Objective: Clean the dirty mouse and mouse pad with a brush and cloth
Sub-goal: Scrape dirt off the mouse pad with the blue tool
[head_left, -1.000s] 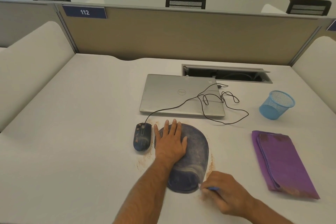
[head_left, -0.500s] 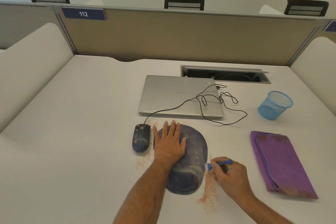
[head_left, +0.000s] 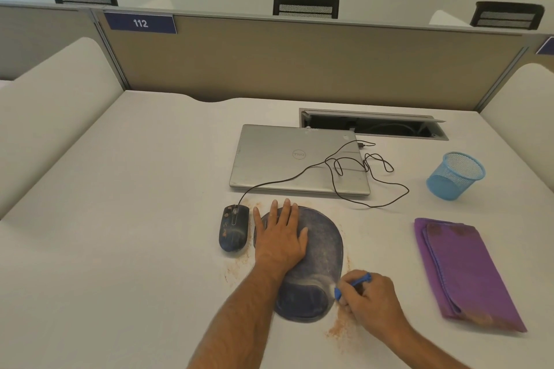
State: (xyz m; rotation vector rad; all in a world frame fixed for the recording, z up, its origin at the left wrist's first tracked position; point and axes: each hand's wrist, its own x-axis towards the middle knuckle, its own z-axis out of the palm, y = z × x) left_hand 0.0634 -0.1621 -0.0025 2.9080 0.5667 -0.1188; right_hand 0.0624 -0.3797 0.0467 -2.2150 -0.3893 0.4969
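I see the white desk [head_left: 120, 219] with the closed laptop [head_left: 296, 159] at the back, the folded purple cloth [head_left: 467, 272] lying well right, and the dark mouse pad [head_left: 320, 252] in the middle. My left hand [head_left: 280, 240] lies flat, fingers spread, on the pad's left part. My right hand [head_left: 371, 299] is curled round the blue brush [head_left: 356, 283] at the pad's right edge, above brown dust. The dirty mouse [head_left: 234, 231] sits just left of the pad

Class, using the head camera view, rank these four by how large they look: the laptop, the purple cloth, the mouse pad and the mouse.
1. laptop
2. purple cloth and mouse pad: too close to rank, since the left hand hides part of the pad
3. mouse
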